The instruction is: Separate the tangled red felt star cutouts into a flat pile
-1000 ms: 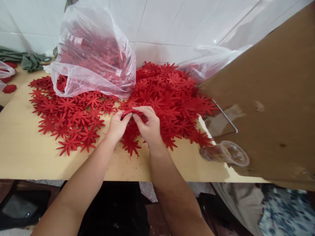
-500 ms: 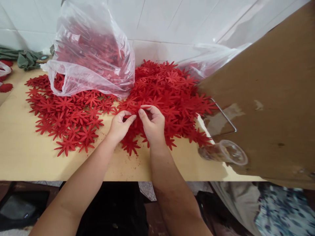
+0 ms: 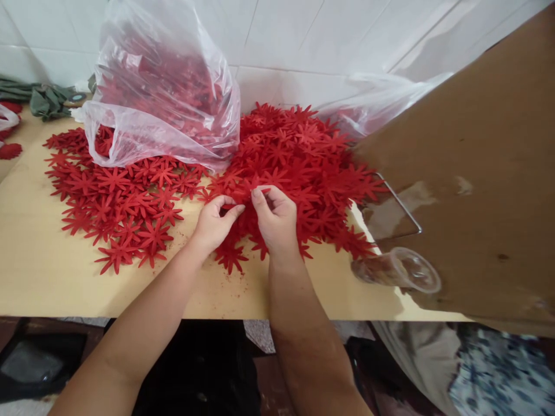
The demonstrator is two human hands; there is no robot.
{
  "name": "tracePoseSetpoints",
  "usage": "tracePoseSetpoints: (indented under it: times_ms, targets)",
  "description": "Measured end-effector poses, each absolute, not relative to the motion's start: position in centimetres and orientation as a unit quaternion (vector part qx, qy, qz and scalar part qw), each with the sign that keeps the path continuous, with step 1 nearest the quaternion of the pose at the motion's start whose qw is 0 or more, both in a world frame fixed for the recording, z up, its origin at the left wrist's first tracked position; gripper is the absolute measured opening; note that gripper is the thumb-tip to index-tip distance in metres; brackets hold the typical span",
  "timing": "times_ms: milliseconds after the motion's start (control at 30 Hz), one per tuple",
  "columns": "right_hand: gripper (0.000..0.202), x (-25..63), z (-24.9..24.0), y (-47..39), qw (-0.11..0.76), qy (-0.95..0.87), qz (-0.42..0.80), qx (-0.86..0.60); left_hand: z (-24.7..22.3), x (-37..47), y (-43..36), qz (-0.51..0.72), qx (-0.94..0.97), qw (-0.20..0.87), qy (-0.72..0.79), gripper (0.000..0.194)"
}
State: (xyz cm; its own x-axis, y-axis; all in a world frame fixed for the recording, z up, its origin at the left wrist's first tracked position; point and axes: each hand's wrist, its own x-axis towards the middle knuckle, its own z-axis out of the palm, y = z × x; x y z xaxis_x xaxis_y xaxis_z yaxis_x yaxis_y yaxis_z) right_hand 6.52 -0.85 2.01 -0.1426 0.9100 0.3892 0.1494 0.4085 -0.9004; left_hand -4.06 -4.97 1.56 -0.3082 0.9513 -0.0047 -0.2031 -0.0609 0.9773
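My left hand [image 3: 219,221] and my right hand [image 3: 276,216] are close together at the front of a heap of red flower-shaped cutouts [image 3: 299,150]. Thumb and fingers of each hand are pinched on red petal cutout material that blends with the heap behind. A small red edge shows at the fingertips of both hands; whether it is one piece or two I cannot tell. Left of my hands lies a second spread of the same red cutouts [image 3: 117,202]. Behind it stands a clear plastic bag [image 3: 165,110] with more red cutouts inside.
A clear plastic cup [image 3: 396,270] lies on its side at the right, against a large brown board [image 3: 472,173] with a metal wire handle [image 3: 405,208]. Dark green cloth [image 3: 47,98] is at the far left. Another plastic bag [image 3: 377,101] sits by the tiled wall.
My right hand has shifted slightly to the right, widening the gap between the hands. The left has moved only a little to the right.
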Motion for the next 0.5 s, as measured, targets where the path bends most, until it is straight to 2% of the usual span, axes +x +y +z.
tracePoseSetpoints:
  times_ms: [267,500]
  targets:
    - [0.017,6.85,1.67,-0.6,0.514,-0.683,0.365,-0.369,1.29,-3.85,-4.92,0.631,0.368,0.465,0.5,0.007]
    - [0.025,7.41,1.74,0.09,0.621,-0.557,0.331,-0.441,1.07,-3.68,-5.04,0.605,0.388,0.443,0.536,0.008]
